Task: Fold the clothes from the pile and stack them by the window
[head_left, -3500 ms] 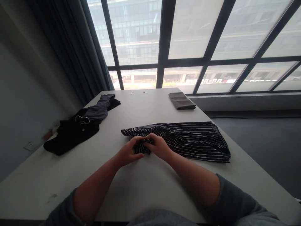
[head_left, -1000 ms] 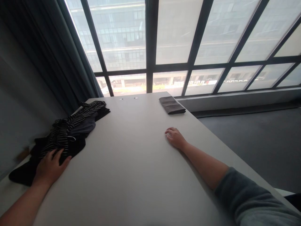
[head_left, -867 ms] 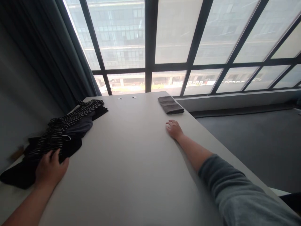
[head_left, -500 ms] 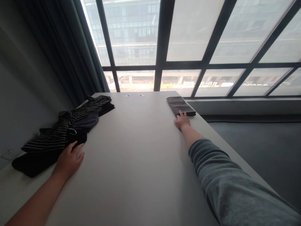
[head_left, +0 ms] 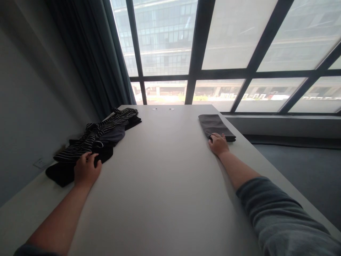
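At the left side of the white table lies a loose pile of clothing: a black garment with white stripes, a dark grey-blue piece and black cloth. My left hand rests at the near edge of this pile, fingertips bent over the black cloth and thumb apart from them. On the right side a grey-brown garment lies folded flat in a rectangle. My right hand touches its near edge, fingers laid on top and slightly spread. The undersides of both hands are hidden.
Large framed windows stand beyond the table's far end, with a dark curtain at the left. A wall with a socket borders the left side. Two round white fittings sit near the far edge.
The view has turned a little left, so everything sits further right. My left hand has reached further onto the black cloth, its fingers more bent. My right hand stays at the folded garment's near edge.
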{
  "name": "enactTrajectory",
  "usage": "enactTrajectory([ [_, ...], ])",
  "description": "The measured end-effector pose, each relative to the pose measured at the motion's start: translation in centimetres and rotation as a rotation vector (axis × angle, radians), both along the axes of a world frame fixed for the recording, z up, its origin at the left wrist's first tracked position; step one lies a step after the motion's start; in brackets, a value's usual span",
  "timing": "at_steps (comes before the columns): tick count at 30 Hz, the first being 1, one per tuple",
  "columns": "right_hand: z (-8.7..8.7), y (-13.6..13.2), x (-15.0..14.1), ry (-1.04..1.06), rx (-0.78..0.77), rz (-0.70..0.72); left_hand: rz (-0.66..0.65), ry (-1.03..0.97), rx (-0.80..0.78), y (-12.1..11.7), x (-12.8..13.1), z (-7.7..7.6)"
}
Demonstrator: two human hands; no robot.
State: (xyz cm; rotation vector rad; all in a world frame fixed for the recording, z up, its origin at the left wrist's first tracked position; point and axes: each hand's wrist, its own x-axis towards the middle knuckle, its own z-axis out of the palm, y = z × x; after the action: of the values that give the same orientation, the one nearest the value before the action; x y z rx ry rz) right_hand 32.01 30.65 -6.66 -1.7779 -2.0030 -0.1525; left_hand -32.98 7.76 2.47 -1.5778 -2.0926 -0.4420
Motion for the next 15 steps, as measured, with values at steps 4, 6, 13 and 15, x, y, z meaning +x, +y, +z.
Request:
enactTrajectory([
  [4, 0.7, -4.4, -2.7, 0.060, 0.054, 0.159, 0.046, -0.013, 0.046, -0.2, -0.3, 0.9],
  [6, 1.3, -7.3, -4.7, 0.101, 0.065, 0.261, 0.055, -0.002, 0.061, 0.0, 0.0, 1.3],
  [13, 4.9, -19.9, -12.7, 0.205, 0.072, 0.664, 0.021, 0.027, 0.009, 3.9, 1.5, 1.6],
  [15, 5.6, -22.8, -13.9, 0.193, 0.044, 0.823, 0.048, -0.053, -0.058, 5.2, 1.5, 1.1],
])
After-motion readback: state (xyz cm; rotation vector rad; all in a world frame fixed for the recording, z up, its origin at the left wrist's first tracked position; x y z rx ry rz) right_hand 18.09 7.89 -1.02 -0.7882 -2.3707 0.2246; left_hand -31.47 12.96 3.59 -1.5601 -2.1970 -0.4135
